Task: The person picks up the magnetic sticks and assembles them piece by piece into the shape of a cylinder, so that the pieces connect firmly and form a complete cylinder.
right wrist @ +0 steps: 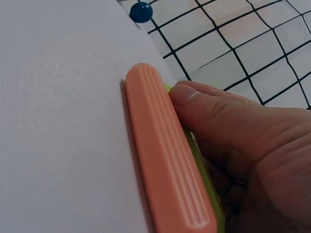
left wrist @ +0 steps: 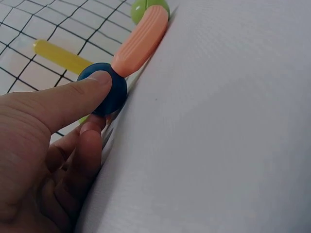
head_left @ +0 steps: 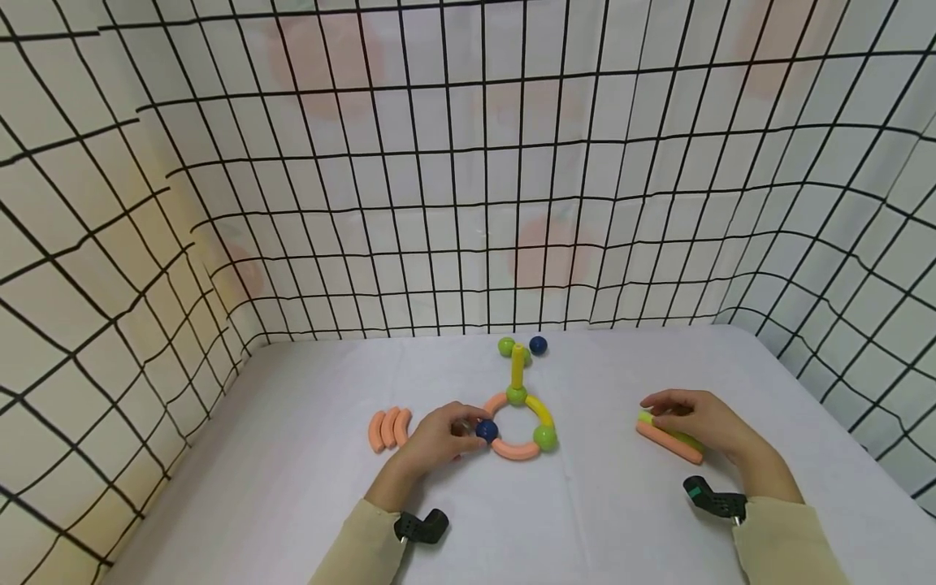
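My left hand (head_left: 436, 439) pinches a dark blue ball (head_left: 487, 431) between thumb and fingers. This ball sits at the left of a ring on the table. The ring also has a green ball (head_left: 544, 438) at lower right, a green ball (head_left: 517, 396) at the back, a yellow curved stick (head_left: 540, 410) and two orange curved sticks (head_left: 516, 450). A straight yellow stick (head_left: 517, 367) extends from the back ball. At the right, my right hand (head_left: 698, 418) pinches a green stick (right wrist: 206, 177), partly hidden behind a straight orange stick (right wrist: 165, 150) lying alongside.
Several orange curved sticks (head_left: 390, 428) lie side by side left of my left hand. Beyond the ring are another blue ball (head_left: 538, 345) and two green balls (head_left: 506, 347), one partly hidden by the yellow stick. A black grid (head_left: 483, 179) on white walls surrounds the white table (head_left: 292, 455).
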`<state>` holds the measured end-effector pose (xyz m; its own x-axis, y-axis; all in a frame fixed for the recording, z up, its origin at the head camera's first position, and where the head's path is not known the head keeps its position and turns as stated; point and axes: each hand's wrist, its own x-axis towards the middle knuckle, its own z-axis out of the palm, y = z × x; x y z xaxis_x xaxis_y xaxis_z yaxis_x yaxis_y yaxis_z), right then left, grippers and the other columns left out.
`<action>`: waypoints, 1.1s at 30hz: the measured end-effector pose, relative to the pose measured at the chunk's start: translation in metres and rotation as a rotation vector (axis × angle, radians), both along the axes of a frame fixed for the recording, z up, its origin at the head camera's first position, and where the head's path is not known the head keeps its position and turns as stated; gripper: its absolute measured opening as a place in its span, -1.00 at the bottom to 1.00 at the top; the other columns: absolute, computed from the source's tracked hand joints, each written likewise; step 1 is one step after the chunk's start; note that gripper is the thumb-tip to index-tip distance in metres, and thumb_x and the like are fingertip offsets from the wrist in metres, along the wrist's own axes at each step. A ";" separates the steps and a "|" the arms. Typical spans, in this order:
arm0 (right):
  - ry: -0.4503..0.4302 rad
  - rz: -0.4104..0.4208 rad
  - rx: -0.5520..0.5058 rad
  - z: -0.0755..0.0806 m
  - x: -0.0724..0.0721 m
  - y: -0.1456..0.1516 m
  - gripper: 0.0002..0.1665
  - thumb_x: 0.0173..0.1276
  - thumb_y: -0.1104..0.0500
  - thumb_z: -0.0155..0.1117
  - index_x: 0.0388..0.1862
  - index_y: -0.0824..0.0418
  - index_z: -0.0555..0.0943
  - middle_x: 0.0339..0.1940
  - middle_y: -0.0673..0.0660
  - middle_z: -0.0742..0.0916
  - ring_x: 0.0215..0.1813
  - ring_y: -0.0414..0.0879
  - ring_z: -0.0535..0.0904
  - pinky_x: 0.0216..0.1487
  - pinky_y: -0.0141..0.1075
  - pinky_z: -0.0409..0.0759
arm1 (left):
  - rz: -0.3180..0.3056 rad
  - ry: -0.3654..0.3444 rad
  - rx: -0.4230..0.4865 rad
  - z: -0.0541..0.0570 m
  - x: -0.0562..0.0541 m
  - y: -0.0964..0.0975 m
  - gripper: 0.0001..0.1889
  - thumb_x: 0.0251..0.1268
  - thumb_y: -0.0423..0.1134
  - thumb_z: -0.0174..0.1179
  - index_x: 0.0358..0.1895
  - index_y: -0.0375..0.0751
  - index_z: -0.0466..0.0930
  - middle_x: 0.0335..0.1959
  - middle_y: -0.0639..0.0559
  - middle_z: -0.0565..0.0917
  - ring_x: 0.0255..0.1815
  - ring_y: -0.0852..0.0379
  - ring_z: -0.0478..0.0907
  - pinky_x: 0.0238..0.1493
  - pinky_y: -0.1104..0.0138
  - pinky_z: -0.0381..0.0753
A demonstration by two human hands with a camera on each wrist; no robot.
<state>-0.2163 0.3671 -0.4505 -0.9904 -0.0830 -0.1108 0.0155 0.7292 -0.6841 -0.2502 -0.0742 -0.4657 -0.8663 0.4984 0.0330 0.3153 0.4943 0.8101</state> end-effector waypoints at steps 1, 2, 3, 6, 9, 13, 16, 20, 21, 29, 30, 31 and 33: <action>0.006 0.007 0.013 -0.001 0.000 0.000 -0.51 0.34 -0.06 0.38 0.18 0.10 0.64 0.06 0.14 0.69 -0.03 -0.06 0.52 -0.07 -0.26 0.51 | -0.002 0.000 0.003 0.000 0.000 0.000 -0.63 0.24 -0.18 0.40 0.13 0.08 0.67 -0.09 0.07 0.63 -0.25 0.18 0.49 -0.38 0.43 0.51; 0.015 0.015 0.026 -0.002 -0.001 0.000 -0.52 0.35 -0.06 0.37 0.18 0.10 0.64 0.06 0.15 0.69 -0.03 -0.05 0.52 -0.06 -0.25 0.51 | -0.003 -0.001 0.006 0.000 0.000 0.000 -0.63 0.24 -0.18 0.40 0.13 0.08 0.67 -0.09 0.06 0.63 -0.26 0.18 0.49 -0.40 0.43 0.51; 0.026 0.016 0.039 -0.002 -0.001 0.001 -0.54 0.35 -0.06 0.37 0.17 0.10 0.65 0.05 0.15 0.69 -0.03 -0.05 0.52 -0.06 -0.25 0.51 | -0.002 -0.004 0.008 -0.001 0.000 0.000 -0.63 0.24 -0.19 0.40 0.13 0.08 0.67 -0.09 0.06 0.62 -0.26 0.19 0.49 -0.42 0.43 0.51; 0.072 0.018 0.076 -0.005 -0.002 0.001 -0.56 0.38 -0.05 0.34 0.15 0.11 0.66 0.02 0.13 0.71 -0.03 -0.07 0.54 -0.07 -0.25 0.52 | 0.002 -0.013 0.021 -0.002 -0.001 0.000 -0.62 0.22 -0.19 0.41 0.12 0.07 0.67 -0.11 0.05 0.62 -0.29 0.18 0.50 -0.48 0.42 0.54; 0.110 -0.006 0.105 -0.007 -0.003 -0.001 -0.56 0.38 -0.06 0.34 0.14 0.12 0.66 -0.03 0.11 0.72 -0.07 -0.10 0.54 -0.10 -0.26 0.52 | 0.009 -0.022 0.027 -0.003 0.000 0.000 -0.62 0.21 -0.18 0.42 0.11 0.09 0.67 -0.13 0.07 0.62 -0.32 0.19 0.51 -0.50 0.41 0.56; 0.130 -0.021 0.127 -0.009 -0.004 -0.004 -0.55 0.38 -0.04 0.34 0.15 0.15 0.64 -0.05 0.12 0.71 -0.08 -0.09 0.54 -0.12 -0.25 0.52 | 0.019 -0.021 0.026 -0.004 0.001 0.000 -0.62 0.18 -0.16 0.45 0.09 0.10 0.68 -0.17 0.10 0.62 -0.35 0.20 0.51 -0.50 0.40 0.56; 0.121 -0.026 0.138 -0.009 -0.004 -0.006 -0.55 0.37 -0.01 0.34 0.16 0.16 0.63 -0.03 0.15 0.69 -0.07 -0.06 0.53 -0.11 -0.24 0.50 | 0.022 -0.012 0.017 -0.003 0.001 0.001 -0.62 0.15 -0.13 0.47 0.06 0.11 0.68 -0.19 0.13 0.63 -0.34 0.21 0.51 -0.51 0.40 0.55; 0.124 -0.028 0.145 -0.008 -0.004 -0.007 -0.57 0.37 0.04 0.34 0.15 0.18 0.64 -0.04 0.16 0.69 -0.09 -0.06 0.53 -0.13 -0.24 0.49 | 0.022 0.003 0.012 -0.003 0.001 0.003 -0.62 0.13 -0.12 0.48 0.04 0.10 0.68 -0.21 0.14 0.63 -0.33 0.21 0.51 -0.51 0.42 0.54; 0.128 -0.030 0.145 -0.008 -0.004 -0.007 -0.58 0.38 0.04 0.33 0.15 0.19 0.64 -0.06 0.16 0.70 -0.10 -0.06 0.52 -0.15 -0.24 0.49 | 0.021 0.006 0.016 -0.003 0.001 0.003 -0.62 0.13 -0.13 0.48 0.04 0.09 0.68 -0.21 0.13 0.63 -0.33 0.21 0.51 -0.51 0.42 0.54; 0.181 -0.099 0.125 0.002 0.000 -0.010 -0.55 0.46 -0.03 0.25 0.21 0.16 0.62 0.07 0.24 0.69 0.01 0.05 0.55 -0.11 -0.21 0.49 | 0.018 0.016 0.015 -0.003 0.002 0.004 -0.63 0.13 -0.15 0.48 0.04 0.08 0.68 -0.24 0.14 0.62 -0.35 0.23 0.49 -0.51 0.43 0.53; 0.192 -0.109 0.112 0.004 0.001 -0.010 -0.54 0.47 -0.05 0.23 0.22 0.15 0.62 0.10 0.26 0.68 0.04 0.08 0.55 -0.09 -0.20 0.49 | 0.014 0.019 0.012 -0.003 0.002 0.004 -0.63 0.14 -0.14 0.48 0.05 0.09 0.68 -0.24 0.14 0.62 -0.36 0.23 0.49 -0.51 0.43 0.53; 0.202 -0.121 0.103 0.006 0.001 -0.011 -0.53 0.48 -0.07 0.21 0.23 0.14 0.61 0.13 0.26 0.68 0.06 0.08 0.54 -0.08 -0.21 0.50 | 0.008 0.020 0.010 -0.003 0.002 0.004 -0.63 0.14 -0.14 0.48 0.05 0.08 0.68 -0.24 0.14 0.62 -0.36 0.24 0.49 -0.51 0.43 0.53; 0.223 -0.133 0.063 0.010 0.002 -0.012 -0.51 0.50 -0.10 0.18 0.26 0.12 0.59 0.15 0.25 0.67 0.08 0.04 0.53 -0.07 -0.24 0.52 | -0.004 0.023 0.007 -0.002 0.002 0.004 -0.63 0.16 -0.13 0.47 0.05 0.08 0.68 -0.24 0.14 0.62 -0.37 0.24 0.49 -0.51 0.42 0.54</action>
